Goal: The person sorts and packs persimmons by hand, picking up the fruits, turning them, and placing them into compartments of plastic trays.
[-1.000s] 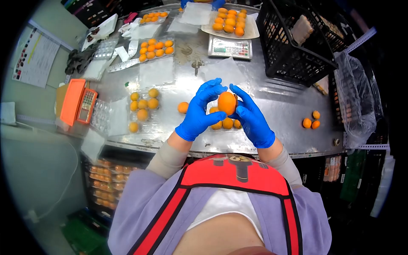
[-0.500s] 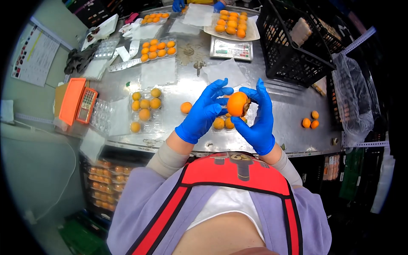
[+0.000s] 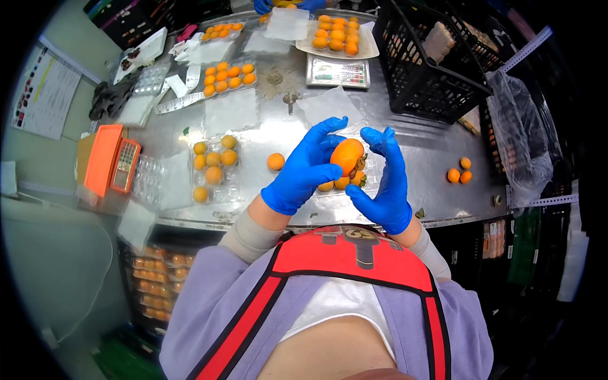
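Observation:
A persimmon (image 3: 347,156) with its leafy calyx turned to the right is held in my blue-gloved left hand (image 3: 299,172), between thumb and fingers. My right hand (image 3: 387,193), gloved in blue too, is open just right of the fruit, thumb and fingers apart. Below the held fruit, more persimmons (image 3: 342,183) sit in a clear tray, partly hidden by my hands. A single persimmon (image 3: 275,161) lies on the metal table left of my left hand. Farther left, a clear plastic tray (image 3: 226,187) holds several persimmons, with some cups unfilled.
Three persimmons (image 3: 465,163) lie at the right. A black crate (image 3: 437,88) stands behind them. At the back, a scale (image 3: 337,73) bears a filled tray. An orange scale (image 3: 103,161) stands at the left. Another person's gloved hands (image 3: 310,5) are at the far edge.
The held persimmon has turned and shifted slightly left within my left hand. My right hand's fingers have come away from it and spread apart.

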A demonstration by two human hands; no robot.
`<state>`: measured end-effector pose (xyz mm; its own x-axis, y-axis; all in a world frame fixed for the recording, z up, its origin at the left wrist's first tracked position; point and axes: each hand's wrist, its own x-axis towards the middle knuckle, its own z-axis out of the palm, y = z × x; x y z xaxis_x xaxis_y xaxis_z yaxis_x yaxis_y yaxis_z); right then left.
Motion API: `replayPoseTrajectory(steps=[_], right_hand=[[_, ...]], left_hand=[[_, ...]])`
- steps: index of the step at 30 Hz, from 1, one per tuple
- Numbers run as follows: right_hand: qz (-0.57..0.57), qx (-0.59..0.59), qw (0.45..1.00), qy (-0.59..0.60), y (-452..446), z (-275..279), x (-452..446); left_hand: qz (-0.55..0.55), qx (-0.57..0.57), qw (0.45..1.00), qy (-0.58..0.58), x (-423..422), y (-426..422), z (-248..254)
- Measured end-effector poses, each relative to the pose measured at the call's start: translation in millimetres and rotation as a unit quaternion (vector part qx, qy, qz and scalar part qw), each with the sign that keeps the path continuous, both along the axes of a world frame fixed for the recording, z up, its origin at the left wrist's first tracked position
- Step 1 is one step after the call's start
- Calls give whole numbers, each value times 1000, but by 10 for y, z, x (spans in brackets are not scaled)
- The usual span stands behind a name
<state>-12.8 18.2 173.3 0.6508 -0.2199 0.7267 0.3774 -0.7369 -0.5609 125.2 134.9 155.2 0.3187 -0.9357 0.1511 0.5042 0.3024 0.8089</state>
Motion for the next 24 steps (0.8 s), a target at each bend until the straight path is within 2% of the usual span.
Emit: replayPoseTrajectory(steps=[2, 5, 12, 18, 20, 24], right_hand=[[42, 124, 991, 19, 20, 21, -34], [51, 186, 981, 30, 31, 72, -37], [14, 234, 972, 19, 177, 115, 47], [3, 255, 967, 1, 131, 82, 37], [21, 299, 954, -3, 141, 81, 34], [37, 347, 937, -2, 158, 82, 10]], left_hand=[[28, -23, 999, -35, 6, 8, -6], [36, -28, 997, -55, -4, 11, 15], [37, -54, 995, -79, -68, -28, 2], [24, -49, 998, -42, -116, -69, -39], [4, -59, 998, 10, -128, -82, -50], [13, -50, 999, 12, -131, -123, -122]])
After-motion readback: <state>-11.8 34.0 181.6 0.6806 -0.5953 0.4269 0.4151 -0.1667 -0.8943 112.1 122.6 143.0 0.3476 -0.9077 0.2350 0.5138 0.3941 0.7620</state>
